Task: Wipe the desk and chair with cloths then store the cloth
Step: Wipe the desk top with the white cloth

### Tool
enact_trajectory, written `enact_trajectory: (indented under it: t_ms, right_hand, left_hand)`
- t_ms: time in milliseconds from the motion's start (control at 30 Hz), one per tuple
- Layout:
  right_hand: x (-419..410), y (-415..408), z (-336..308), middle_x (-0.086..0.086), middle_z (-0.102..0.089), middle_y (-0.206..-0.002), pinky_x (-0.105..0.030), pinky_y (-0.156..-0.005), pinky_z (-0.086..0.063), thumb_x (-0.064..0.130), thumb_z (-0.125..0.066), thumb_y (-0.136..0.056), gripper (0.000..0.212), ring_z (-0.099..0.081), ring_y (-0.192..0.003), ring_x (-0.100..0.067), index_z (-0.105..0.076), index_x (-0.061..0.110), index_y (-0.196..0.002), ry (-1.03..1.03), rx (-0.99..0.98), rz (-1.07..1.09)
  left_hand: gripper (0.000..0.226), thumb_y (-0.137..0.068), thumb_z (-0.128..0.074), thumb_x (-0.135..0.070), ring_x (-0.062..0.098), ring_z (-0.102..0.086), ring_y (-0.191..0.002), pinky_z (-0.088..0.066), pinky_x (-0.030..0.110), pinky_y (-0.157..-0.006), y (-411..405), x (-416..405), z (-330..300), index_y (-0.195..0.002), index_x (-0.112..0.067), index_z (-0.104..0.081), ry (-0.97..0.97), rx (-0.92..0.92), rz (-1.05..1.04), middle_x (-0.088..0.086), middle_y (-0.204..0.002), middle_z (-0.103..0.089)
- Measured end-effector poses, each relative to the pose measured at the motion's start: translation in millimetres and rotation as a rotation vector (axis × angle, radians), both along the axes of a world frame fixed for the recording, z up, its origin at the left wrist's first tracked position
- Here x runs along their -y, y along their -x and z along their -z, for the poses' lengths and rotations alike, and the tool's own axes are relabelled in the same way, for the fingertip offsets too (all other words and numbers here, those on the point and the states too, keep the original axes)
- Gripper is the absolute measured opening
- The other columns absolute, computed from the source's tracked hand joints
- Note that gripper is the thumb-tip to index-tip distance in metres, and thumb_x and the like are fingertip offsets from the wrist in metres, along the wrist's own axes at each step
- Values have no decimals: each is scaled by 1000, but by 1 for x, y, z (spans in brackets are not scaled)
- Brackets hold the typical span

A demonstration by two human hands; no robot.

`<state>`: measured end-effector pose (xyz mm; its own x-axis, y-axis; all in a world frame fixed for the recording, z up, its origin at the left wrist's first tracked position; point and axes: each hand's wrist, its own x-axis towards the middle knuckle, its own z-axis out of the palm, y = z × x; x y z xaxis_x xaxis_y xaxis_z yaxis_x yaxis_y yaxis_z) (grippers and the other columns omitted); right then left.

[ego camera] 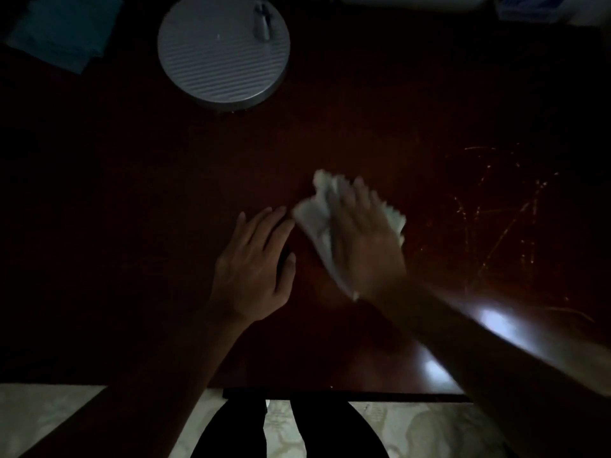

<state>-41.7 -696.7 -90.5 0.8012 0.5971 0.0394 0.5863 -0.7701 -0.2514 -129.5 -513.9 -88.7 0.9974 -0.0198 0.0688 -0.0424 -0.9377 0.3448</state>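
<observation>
**Desk surface under wipe: right hand on white cloth, left hand flat beside it**

We find a dark reddish-brown desk filling most of the head view, dimly lit, with fine pale scratches on its right side and a bright glare patch near the right forearm. Below its near edge we see pale patterned floor and the person's dark-clad legs.

At the far centre-left stands a round grey ribbed lamp base, its metal stem rising from the far part of the disc. In the far left corner lies a folded teal cloth, well apart from both hands. Pale objects sit along the far right edge; we cannot tell what they are.

The white cloth lies on the desk at centre, crumpled and motion-blurred. The right hand presses down on it with fingers extended and spread; the cloth shows on both sides of the palm. The left hand rests palm-down on the bare desk just left of the cloth, fingers straight, holding nothing, its fingertips close to the cloth's edge.
</observation>
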Motion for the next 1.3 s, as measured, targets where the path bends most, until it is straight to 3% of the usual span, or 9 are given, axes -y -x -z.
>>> enact_trajectory:
  t_ms: [133, 233, 367, 567, 767, 900, 1067, 1233, 1300]
  right_hand:
    - [32, 9, 1, -20, -32, -155, -52, -119, -21, 27, -39, -102, 52, -24, -146, -37, -37, 1, -147, 23, -2, -117]
    - [43, -71, -4, -23, -29, -155, -52, -119, -15, 22, -45, -100, 54, -21, -145, -44, -34, -2, -148, 74, 13, 155]
    - [29, -125, -5, -19, -20, -160, -46, -122, -8, 23, -31, -104, 52, -12, -149, -37, -26, 3, -152, 75, -32, 339]
    - [45, -71, -3, -20, -42, -149, -50, -119, -23, 17, -41, -101, 43, -33, -141, -39, -48, 0, -140, -23, -25, 1]
    - [29, -208, -6, -15, -24, -160, -43, -120, -12, 13, -35, -99, 54, -18, -148, -34, -29, 8, -152, 58, -25, 317]
    - [-16, -184, -5, -17, -32, -156, -39, -121, -10, 21, -32, -102, 49, -23, -147, -34, -35, 5, -148, -23, -37, 161]
    - [20, -134, -9, -21, -47, -145, -48, -117, -23, 25, -33, -99, 49, -38, -139, -38, -53, 0, -136, -65, -67, -169]
    - [3, -259, -11, -17, -32, -156, -40, -118, -17, 16, -36, -102, 47, -25, -145, -37, -37, 7, -148, -12, -40, 182]
    - [-24, -255, -9, -19, -37, -153, -37, -117, -18, 19, -36, -102, 47, -31, -143, -36, -38, 4, -147, -25, -38, 159]
  left_hand:
    - [49, -95, -49, -23, 30, -34, -142, -25, 49, -117, -10, 10, 0, -140, -5, -48, 27, 25, 17, 14, -150, -42]
    - [48, -98, -45, -24, 27, -28, -145, -19, 43, -120, -44, 27, -6, -143, -8, -45, 42, 19, 48, 11, -153, -38]
    - [48, -99, -44, -26, 26, -27, -146, -17, 42, -121, -88, 42, -7, -143, -7, -44, 51, -10, -27, 11, -152, -39]
    - [44, -103, -40, -32, 22, -33, -143, -20, 40, -120, -92, 44, 2, -137, -7, -51, 61, 11, -103, 9, -147, -46]
    - [41, -105, -31, -31, 22, -32, -143, -22, 43, -118, -95, 43, 5, -137, -13, -50, 45, 24, -87, 7, -147, -46]
    - [40, -101, -35, -24, 22, -32, -143, -25, 44, -117, -95, 42, 8, -136, -14, -51, 29, 44, -80, 7, -147, -46]
    - [42, -98, -36, -20, 23, -32, -143, -24, 44, -117, -95, 42, 7, -138, -13, -48, 28, 40, -94, 7, -148, -45]
    - [40, -100, -35, -22, 22, -33, -142, -24, 43, -118, -95, 44, 9, -136, -12, -49, 35, 43, -95, 7, -147, -47]
    - [38, -102, -38, -23, 22, -36, -141, -24, 42, -118, -95, 45, 11, -135, -10, -50, 46, 66, -115, 8, -145, -49]
